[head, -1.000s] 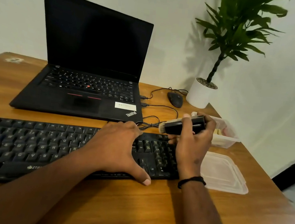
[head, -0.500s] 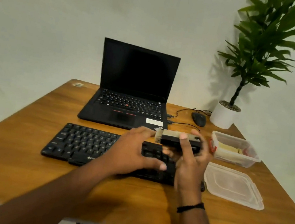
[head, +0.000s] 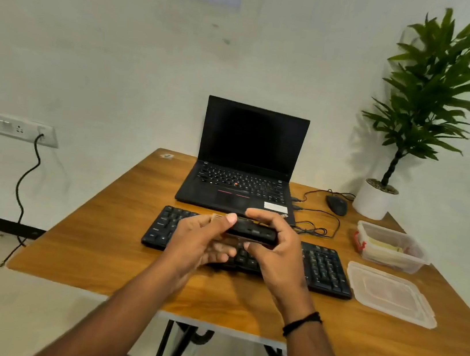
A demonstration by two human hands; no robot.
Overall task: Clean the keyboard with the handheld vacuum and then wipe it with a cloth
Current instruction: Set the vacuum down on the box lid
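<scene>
Lifted off the keyboard (head: 324, 269), our left hand (head: 198, 240) now joins the right hand (head: 275, 251), fingers curled round the handheld vacuum (head: 251, 232); vacuuming, seemingly unstarted, needs its nozzle lowered onto the keys.

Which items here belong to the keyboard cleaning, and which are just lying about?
In the job:
- vacuum, held by both hands (left hand, right hand)
- keyboard

Lying about:
- laptop
- mouse
- plant
- tub
- lid

No cloth is clearly visible.
</scene>
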